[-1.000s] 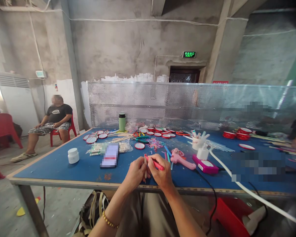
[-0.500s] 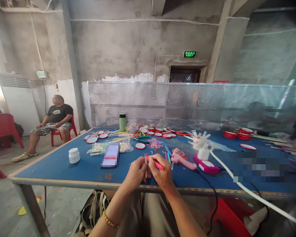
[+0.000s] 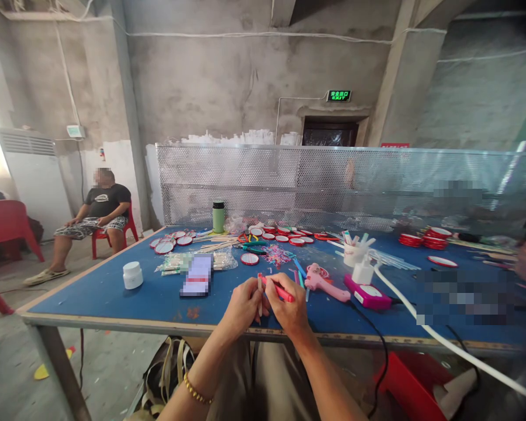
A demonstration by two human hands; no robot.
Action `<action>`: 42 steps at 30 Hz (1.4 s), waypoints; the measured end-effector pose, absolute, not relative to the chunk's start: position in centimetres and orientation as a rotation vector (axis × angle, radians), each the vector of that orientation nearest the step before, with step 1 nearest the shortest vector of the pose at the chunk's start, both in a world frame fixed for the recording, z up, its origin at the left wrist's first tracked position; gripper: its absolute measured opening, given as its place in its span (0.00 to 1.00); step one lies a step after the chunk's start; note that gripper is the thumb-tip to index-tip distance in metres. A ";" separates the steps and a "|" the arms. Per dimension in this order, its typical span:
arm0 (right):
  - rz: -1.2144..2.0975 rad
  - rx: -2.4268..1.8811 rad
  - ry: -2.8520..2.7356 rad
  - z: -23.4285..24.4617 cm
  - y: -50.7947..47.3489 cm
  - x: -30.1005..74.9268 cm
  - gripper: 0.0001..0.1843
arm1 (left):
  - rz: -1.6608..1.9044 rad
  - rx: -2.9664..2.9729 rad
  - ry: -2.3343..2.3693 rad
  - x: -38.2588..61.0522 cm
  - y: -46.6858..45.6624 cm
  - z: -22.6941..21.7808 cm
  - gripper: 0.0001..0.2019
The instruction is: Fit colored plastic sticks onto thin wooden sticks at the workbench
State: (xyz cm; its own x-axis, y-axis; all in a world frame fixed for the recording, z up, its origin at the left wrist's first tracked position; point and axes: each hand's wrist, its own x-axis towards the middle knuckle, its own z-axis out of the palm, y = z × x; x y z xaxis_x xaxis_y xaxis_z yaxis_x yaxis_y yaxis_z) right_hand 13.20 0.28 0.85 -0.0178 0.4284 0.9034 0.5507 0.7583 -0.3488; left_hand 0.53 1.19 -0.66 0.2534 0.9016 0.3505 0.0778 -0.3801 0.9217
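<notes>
Over the front edge of the table, my left hand [image 3: 242,304] is closed on a thin, pale wooden stick [image 3: 260,299] that stands nearly upright. My right hand [image 3: 291,310] grips a slim red tool [image 3: 284,293], its tip against the upper part of the stick. Whether this is a pen or a cutter I cannot tell. A pink glue gun [image 3: 322,283] lies just right of my hands. Beyond them are a heap of small coloured bands [image 3: 278,254] and a round, red-rimmed disc [image 3: 249,259].
Left on the blue table [image 3: 92,304] are a phone [image 3: 197,275], a white jar [image 3: 132,275] and bagged sticks [image 3: 223,259]. A magenta box [image 3: 368,292] and white cable [image 3: 447,342] lie right. A perforated metal screen [image 3: 245,181] stands behind. A person [image 3: 103,202] sits left.
Almost nothing differs. Both hands keep the same hold on the stick and the red tool, and the whole view has shifted very slightly.
</notes>
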 end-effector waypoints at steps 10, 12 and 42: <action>-0.118 -0.804 -1.626 0.7 0.4 13.2 0.10 | 1.226 1.666 0.918 0.5 1.1 -0.5 0.09; -0.115 -0.804 -1.630 0.7 0.3 13.2 0.10 | 1.224 1.661 0.908 0.5 1.1 -0.6 0.10; -0.123 -0.812 -1.617 0.9 0.1 13.2 0.10 | 1.229 1.655 0.891 0.5 0.7 -0.4 0.11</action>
State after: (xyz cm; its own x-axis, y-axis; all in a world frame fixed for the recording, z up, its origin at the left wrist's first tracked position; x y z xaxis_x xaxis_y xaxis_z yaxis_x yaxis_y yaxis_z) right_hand 13.18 0.11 0.90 0.0086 0.4295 0.9030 0.5612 0.7454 -0.3599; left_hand 0.47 0.73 -0.38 0.2578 0.9022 0.3459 0.0478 -0.3694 0.9280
